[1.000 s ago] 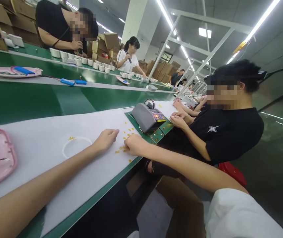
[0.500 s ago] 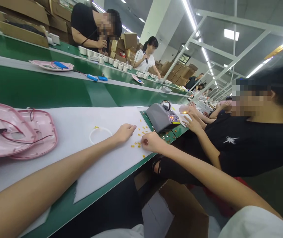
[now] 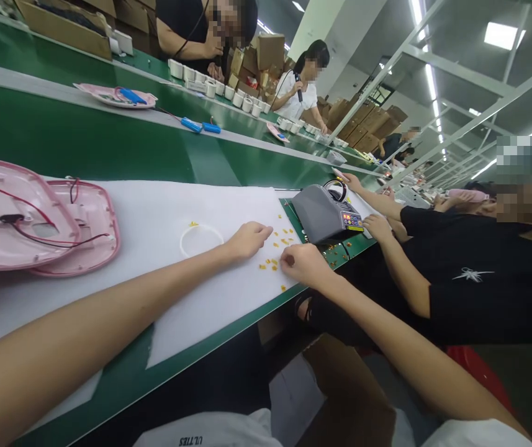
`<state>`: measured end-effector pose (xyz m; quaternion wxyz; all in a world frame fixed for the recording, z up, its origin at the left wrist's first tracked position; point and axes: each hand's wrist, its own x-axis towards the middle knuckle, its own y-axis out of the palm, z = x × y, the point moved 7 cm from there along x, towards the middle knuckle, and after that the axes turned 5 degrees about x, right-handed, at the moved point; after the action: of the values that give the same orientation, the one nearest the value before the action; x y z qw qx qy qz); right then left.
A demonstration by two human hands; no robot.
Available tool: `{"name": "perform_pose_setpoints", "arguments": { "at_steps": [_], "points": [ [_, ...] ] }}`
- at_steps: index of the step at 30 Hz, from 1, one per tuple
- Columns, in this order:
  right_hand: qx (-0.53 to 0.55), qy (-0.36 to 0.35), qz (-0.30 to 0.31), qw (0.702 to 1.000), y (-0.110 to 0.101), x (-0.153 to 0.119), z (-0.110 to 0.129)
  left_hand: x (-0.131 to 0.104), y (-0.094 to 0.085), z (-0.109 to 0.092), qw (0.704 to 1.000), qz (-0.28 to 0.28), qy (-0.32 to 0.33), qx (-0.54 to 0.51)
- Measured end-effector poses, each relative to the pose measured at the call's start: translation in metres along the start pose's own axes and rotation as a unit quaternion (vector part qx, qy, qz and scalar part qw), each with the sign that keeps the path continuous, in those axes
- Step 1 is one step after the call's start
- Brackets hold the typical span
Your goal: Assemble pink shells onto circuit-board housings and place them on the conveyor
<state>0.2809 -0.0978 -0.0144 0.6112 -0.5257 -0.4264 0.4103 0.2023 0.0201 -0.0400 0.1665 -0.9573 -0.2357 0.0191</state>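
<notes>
My left hand (image 3: 248, 241) rests over the white foam sheet (image 3: 154, 214), its fingers curled and pressed together at the tips. What it may hold is too small to see. My right hand (image 3: 308, 266) is closed in a pinch low over the sheet's right end, touching or just above it; anything between those fingertips is hidden. Small yellow tape pieces (image 3: 275, 262) lie scattered between and around both hands. A thin white ring (image 3: 182, 242) lies flat beside my left wrist, with a yellow piece at its upper edge.
Just beyond my right hand stands a grey tape dispenser (image 3: 321, 214) with a lit panel. Pink plastic shells (image 3: 102, 211) with wires lie at left. A co-worker (image 3: 461, 267) sits close on the right, arms reaching past the dispenser. Blue batteries (image 3: 191, 125) and white cups (image 3: 210, 90) are farther back.
My view has shifted, so the bench appears farther right and higher. Both my hands keep nearly the same pose over the sheet. The co-worker's hands have moved apart, one reaching behind the dispenser.
</notes>
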Motion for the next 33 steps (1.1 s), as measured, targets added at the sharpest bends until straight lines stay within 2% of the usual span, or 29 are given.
{"name": "perform_pose_setpoints", "arguments": {
  "at_steps": [2, 5, 8, 11, 14, 16, 19, 21, 23, 27, 33],
  "points": [
    [0.022, 0.034, -0.022, 0.999, -0.008, 0.003, -0.012, 0.0, 0.0, 0.001, 1.0, -0.002, -0.003, -0.003],
    [0.119, 0.043, -0.124, 0.984, -0.03, 0.002, -0.013, 0.0, 0.001, 0.002, 1.0, -0.003, -0.008, -0.01],
    [0.147, -0.049, -0.224, 0.962, -0.045, 0.001, 0.022, -0.001, 0.007, -0.001, 0.999, 0.018, 0.004, -0.049],
    [0.071, -0.114, -0.257, 0.957, -0.045, 0.008, 0.06, -0.002, 0.012, -0.005, 0.988, 0.052, 0.016, -0.143],
    [0.03, -0.121, -0.268, 0.955, -0.044, 0.01, 0.072, 0.0, 0.01, -0.002, 0.98, 0.037, 0.004, -0.194],
    [0.045, -0.125, -0.253, 0.958, -0.045, 0.003, 0.065, 0.003, 0.004, 0.003, 0.981, 0.002, -0.007, -0.193],
    [0.088, -0.075, -0.217, 0.969, -0.046, -0.013, 0.034, 0.007, -0.001, 0.009, 0.982, -0.027, -0.024, -0.188],
    [0.082, -0.029, -0.159, 0.983, -0.038, -0.021, 0.011, 0.007, 0.0, 0.009, 0.981, -0.019, -0.025, -0.189],
    [0.047, -0.011, -0.08, 0.996, -0.023, -0.025, -0.002, 0.006, 0.001, 0.007, 0.984, -0.006, -0.019, -0.176],
    [-0.046, -0.009, 0.0, 0.999, -0.004, -0.019, -0.002, 0.002, 0.004, 0.002, 0.992, 0.001, -0.004, -0.13],
    [-0.153, -0.004, 0.104, 0.983, -0.001, -0.001, 0.009, 0.001, 0.009, -0.001, 0.993, 0.044, -0.008, -0.108]
  ]
}}
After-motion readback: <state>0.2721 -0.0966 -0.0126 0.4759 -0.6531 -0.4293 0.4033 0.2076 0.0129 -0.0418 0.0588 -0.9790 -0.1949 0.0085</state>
